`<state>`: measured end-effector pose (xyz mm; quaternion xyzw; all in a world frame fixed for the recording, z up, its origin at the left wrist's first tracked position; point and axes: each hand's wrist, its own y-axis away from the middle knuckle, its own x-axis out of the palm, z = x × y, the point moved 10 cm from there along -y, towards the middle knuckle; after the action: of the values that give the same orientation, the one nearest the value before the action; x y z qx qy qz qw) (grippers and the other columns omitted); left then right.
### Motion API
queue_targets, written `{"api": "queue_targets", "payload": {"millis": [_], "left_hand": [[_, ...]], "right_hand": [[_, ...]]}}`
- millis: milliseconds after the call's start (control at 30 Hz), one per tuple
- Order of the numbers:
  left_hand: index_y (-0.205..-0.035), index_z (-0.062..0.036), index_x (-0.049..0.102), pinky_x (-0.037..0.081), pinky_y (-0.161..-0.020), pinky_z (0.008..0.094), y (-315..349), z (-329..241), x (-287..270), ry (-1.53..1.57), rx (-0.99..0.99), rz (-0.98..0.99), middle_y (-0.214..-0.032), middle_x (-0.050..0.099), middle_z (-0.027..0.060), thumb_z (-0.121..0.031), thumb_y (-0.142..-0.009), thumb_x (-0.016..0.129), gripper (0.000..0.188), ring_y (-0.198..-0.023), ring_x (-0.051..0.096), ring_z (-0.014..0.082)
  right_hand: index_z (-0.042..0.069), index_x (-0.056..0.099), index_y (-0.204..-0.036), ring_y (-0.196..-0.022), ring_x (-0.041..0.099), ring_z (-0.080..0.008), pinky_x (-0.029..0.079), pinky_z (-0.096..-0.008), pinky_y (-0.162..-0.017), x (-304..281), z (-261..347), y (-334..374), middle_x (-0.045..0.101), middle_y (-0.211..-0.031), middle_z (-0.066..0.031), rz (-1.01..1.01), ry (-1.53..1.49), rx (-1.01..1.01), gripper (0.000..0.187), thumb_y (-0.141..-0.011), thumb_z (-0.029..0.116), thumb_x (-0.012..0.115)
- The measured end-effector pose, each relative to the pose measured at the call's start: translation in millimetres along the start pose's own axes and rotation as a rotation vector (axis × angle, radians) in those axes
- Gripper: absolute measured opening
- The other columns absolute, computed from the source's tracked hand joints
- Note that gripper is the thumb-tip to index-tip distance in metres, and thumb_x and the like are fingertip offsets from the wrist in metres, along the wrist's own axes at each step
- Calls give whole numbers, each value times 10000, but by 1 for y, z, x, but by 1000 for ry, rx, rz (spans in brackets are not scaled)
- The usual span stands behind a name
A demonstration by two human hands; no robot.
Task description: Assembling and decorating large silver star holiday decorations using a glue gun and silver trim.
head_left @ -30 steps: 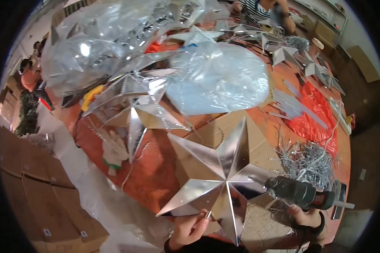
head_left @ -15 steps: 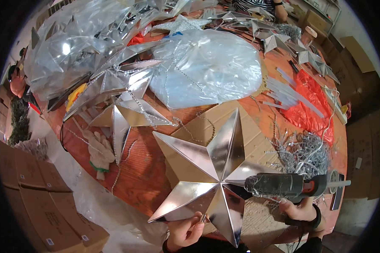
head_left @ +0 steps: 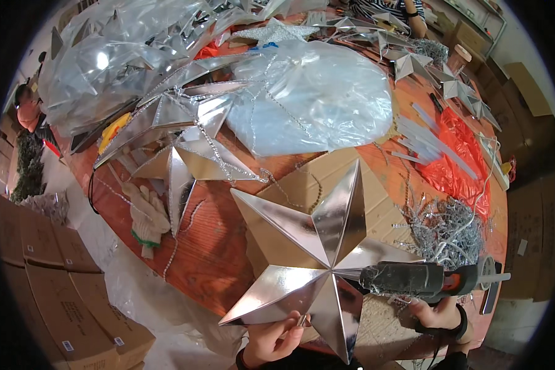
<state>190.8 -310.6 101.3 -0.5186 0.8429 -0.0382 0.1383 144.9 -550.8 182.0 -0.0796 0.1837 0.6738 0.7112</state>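
The glue gun (head_left: 406, 279) covers part of one point of the silver star (head_left: 317, 259), and most fingers of the right hand (head_left: 439, 314) are hidden. A small piece (head_left: 301, 319) pinched in the left hand (head_left: 271, 340) is too tiny to identify, while the top edge cuts off a co-worker (head_left: 365, 9).

I see orange-red wooden table (head_left: 225, 243) filling middle of view, grain showing, light falling on it with darker shadow patches. Lower left, brown cardboard boxes (head_left: 61, 299) stacked beside pale floor (head_left: 81, 219). Upper right, I make out metal shelving (head_left: 498, 34) against pale wall (head_left: 530, 46); below it, open-flapped carton (head_left: 527, 89). My lens blackens corners.
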Motion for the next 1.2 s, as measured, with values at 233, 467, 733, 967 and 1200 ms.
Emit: {"api": "queue_targets", "payload": {"millis": [233, 467, 733, 967, 1200], "left_hand": [[-662, 47, 517, 447, -537, 274, -20, -32, 2, -11, 141, -28, -602, 574, 73, -115, -886, 489, 277, -518, 539, 150], [-813, 42, 633, 500, -595, 303, -4, -8, 0, -93, 16, -31, -717, 664, 105, -33, -762, 633, 90, -619, 646, 226], [-592, 22, 500, 485, -573, 308, -20, -28, -1, -160, 106, -113, -544, 541, 87, -152, -885, 475, 341, -496, 554, 196], [-814, 13, 645, 455, -572, 325, -16, -27, -3, -166, 66, -80, -674, 626, 99, -88, -808, 602, 110, -564, 600, 242], [-826, 6, 657, 463, -581, 313, -17, -26, -1, -150, 121, -53, -683, 637, 99, -89, -810, 603, 111, -573, 612, 235]], "right_hand": [[-43, 570, -991, -713, 624, -169, 486, -272, -634, -8, 1, 2, 632, -808, -92, -131, 62, -106, 363, -708, 126, 722], [-33, 642, -921, -613, 632, -198, 485, -281, -555, -22, 35, 31, 649, -789, -95, -122, 452, -325, 306, -667, 117, 720], [19, 630, -898, -522, 636, -173, 480, -271, -475, 0, 49, 43, 670, -701, -85, -6, 454, -313, 321, -687, 231, 747], [32, 620, -894, -490, 604, -183, 460, -285, -476, -6, 23, 50, 629, -610, -63, 8, 387, -157, 385, -634, 277, 765], [30, 618, -878, -536, 623, -178, 467, -280, -512, -13, 7, 54, 633, -633, -71, -38, 243, -113, 364, -630, 247, 773]]}}
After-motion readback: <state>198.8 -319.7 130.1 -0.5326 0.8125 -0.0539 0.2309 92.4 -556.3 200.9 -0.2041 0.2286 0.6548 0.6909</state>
